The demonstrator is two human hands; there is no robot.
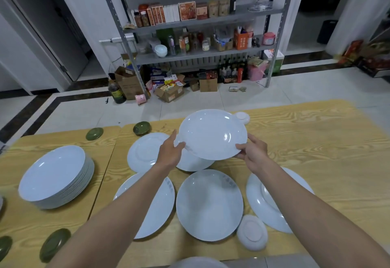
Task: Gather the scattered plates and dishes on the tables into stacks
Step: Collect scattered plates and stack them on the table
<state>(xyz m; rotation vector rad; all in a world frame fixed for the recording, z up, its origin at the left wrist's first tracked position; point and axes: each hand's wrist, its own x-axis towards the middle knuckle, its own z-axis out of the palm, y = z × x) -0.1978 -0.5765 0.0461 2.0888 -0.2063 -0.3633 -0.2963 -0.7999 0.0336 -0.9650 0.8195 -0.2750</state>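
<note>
now both my left hand (168, 151) and right hand (252, 151) clamp lifted white plate (212, 134) rims; plate stack (57, 177) lies far left, nearer left hand.

White plate (198, 262) cut by bottom edge; green dish (5, 247) cut left.

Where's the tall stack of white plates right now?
The stack of white plates sits on the left table, left of both hands, with a green saucer beyond it near the far edge.

Home storeroom: pantry shelves (190, 21)
</note>
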